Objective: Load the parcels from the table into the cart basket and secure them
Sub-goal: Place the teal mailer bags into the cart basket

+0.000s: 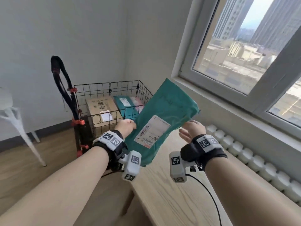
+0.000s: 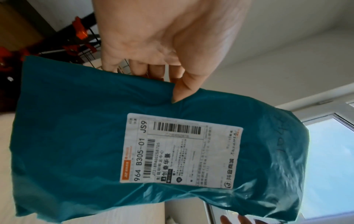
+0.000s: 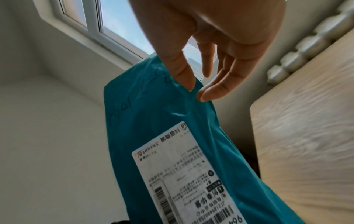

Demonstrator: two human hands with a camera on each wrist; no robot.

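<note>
Teal mailer [image 1: 160,118] pinched by left hand [image 1: 126,127] just beside the basket [image 1: 114,88], right hand [image 1: 192,130] spread, fingertips barely touching: lift it clear over the rim, lay flat.

The head camera looks forward and down over both forearms toward the far corner. Each wrist camera looks close along its palm; all three share the teal parcel [image 1: 160,121].
</note>
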